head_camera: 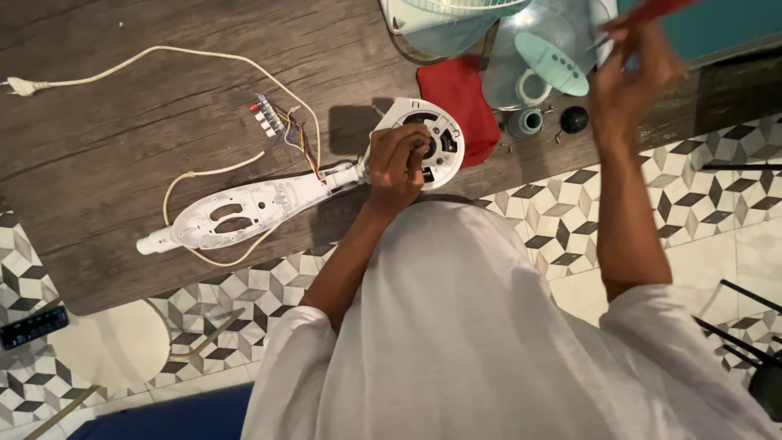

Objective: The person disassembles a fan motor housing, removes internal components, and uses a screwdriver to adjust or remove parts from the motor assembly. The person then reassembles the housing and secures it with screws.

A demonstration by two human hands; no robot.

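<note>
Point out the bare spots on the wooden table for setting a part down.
Bare wood lies on the table left of the white cord loop, and above it toward the far edge. Crowded: around the round housing, red cloth and fan blade.

Two hands point(397, 163), one red cloth point(460, 102)

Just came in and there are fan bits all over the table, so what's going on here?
A person in a white top is bent over a dark wooden table. Their left hand rests on the round white motor housing of a dismantled fan, whose white neck piece lies beside it with loose wires and a power cord. Their right hand is raised, holding something red that is blurred. A red cloth, fan blade and small parts lie nearby.
</note>
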